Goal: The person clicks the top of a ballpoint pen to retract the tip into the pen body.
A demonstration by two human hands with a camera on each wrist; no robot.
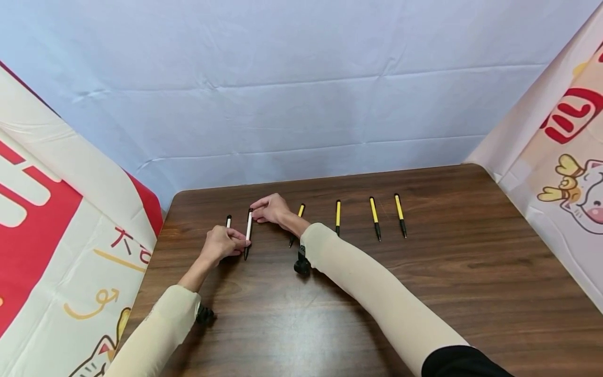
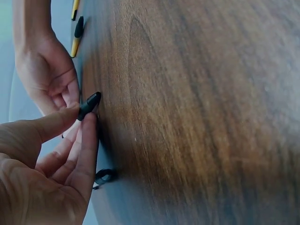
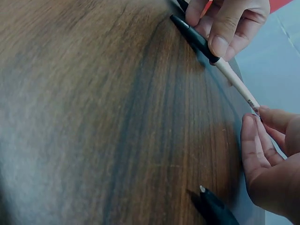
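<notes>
Both hands are on one white pen [image 1: 249, 225] with a black grip and a black top, close over the wooden table. My left hand [image 1: 221, 243] pinches its black lower part [image 3: 197, 41] between thumb and fingers. At the other end, my right hand [image 1: 273, 209] pinches the top of the barrel, with thumb and fingertips meeting there in the right wrist view. Just left of it lies a second white pen [image 1: 228, 222], its lower part hidden behind my left hand. A yellow pen [image 1: 301, 210] lies to the right, partly covered by my right wrist.
Farther right, three more yellow pens [image 1: 374, 211] with black grips lie spaced apart on the wooden table [image 1: 447, 262]. A pale cloth [image 1: 301, 104] hangs behind the back edge, and printed cloths [image 1: 108, 251] hang at both sides.
</notes>
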